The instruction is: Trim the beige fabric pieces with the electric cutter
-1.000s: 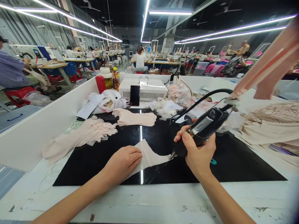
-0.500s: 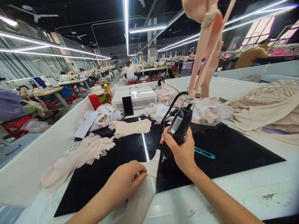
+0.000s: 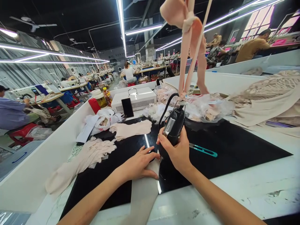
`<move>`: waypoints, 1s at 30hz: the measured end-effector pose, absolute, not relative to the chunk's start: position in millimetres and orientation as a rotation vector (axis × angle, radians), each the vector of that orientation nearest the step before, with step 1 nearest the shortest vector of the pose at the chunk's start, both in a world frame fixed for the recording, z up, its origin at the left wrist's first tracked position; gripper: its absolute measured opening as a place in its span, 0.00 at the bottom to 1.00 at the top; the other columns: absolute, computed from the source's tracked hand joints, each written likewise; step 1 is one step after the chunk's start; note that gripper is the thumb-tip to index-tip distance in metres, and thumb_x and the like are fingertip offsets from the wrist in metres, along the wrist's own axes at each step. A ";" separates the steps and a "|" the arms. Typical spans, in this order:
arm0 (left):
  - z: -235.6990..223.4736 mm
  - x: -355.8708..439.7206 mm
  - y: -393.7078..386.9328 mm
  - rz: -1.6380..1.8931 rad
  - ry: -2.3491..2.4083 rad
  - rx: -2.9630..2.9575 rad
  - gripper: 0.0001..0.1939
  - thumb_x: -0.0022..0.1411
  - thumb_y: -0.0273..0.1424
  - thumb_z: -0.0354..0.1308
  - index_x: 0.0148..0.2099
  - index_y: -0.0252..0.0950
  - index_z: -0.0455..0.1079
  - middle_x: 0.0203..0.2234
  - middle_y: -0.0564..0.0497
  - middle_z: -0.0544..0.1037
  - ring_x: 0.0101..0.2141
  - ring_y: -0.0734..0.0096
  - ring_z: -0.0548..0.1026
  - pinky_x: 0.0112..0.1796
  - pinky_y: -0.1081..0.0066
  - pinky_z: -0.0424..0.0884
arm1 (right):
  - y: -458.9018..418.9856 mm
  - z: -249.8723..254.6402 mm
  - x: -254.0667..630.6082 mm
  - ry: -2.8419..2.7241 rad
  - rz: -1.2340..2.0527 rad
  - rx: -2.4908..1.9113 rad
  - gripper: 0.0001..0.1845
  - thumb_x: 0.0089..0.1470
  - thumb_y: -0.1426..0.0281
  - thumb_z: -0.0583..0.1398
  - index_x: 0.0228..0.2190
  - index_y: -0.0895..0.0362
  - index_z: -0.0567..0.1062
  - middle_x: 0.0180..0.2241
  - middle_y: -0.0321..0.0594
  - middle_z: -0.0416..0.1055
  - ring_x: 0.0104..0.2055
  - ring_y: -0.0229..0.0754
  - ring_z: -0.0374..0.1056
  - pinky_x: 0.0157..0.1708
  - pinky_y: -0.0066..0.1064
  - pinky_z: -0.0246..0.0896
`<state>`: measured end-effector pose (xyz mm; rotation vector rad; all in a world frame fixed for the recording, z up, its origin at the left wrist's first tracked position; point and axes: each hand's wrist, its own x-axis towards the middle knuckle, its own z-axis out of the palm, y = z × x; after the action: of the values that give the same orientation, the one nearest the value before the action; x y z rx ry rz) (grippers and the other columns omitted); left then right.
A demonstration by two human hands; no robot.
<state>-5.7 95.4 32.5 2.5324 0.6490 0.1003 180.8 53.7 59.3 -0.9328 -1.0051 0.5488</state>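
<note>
My left hand (image 3: 140, 164) lies flat with fingers spread on a pale beige fabric strip (image 3: 145, 195), pressing it to the black mat (image 3: 217, 137). The strip runs down over the near edge of the mat. Wrapped around a black corded power tool (image 3: 174, 125), my right hand (image 3: 178, 151) holds it upright beside the strip's right edge. The tool's lower end is dark against the mat, and I cannot make out whether it touches the fabric. Knotted peach fabric bands (image 3: 189, 47) hang from above to the tool's top. Teal-handled thread snips (image 3: 205, 151) lie right of my right hand.
A stack of beige pieces (image 3: 133, 128) and a fanned pile (image 3: 82, 162) lie at the left. Behind stand a phone (image 3: 127, 107), a white vented box (image 3: 142, 97) and plastic bags (image 3: 208, 107). White walls (image 3: 47, 153) edge the table. People sit at sewing machines beyond.
My left hand has moved forward and right along the strip, its fingers spreading out flat. The tool in my right hand has shifted slightly left, its lower end now close to the strip's edge.
</note>
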 end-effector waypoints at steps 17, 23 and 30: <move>36.9 -13.2 90.7 0.054 0.737 2.482 0.28 0.63 0.45 0.78 0.59 0.42 0.73 0.68 0.41 0.74 0.78 0.42 0.52 0.72 0.25 0.40 | 53.0 62.7 171.8 -1.033 0.539 -0.914 0.18 0.53 0.61 0.71 0.40 0.49 0.69 0.33 0.33 0.75 0.32 0.42 0.71 0.32 0.36 0.73; 41.5 -17.9 85.9 0.045 0.772 2.468 0.24 0.64 0.44 0.78 0.55 0.43 0.72 0.67 0.43 0.75 0.78 0.41 0.52 0.72 0.23 0.41 | 54.4 60.7 171.7 -1.040 0.546 -0.900 0.18 0.54 0.62 0.71 0.40 0.49 0.68 0.32 0.31 0.73 0.30 0.40 0.69 0.31 0.35 0.72; 43.8 -15.2 87.6 0.031 0.786 2.486 0.27 0.63 0.43 0.78 0.57 0.42 0.72 0.65 0.41 0.76 0.76 0.39 0.56 0.71 0.22 0.41 | 54.7 60.6 171.7 -1.048 0.565 -0.914 0.19 0.54 0.60 0.71 0.41 0.49 0.69 0.32 0.31 0.72 0.30 0.41 0.69 0.32 0.36 0.72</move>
<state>-15.2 87.6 43.8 2.4860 0.7856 0.0313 171.7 54.7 60.6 -0.9135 -1.0475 0.5649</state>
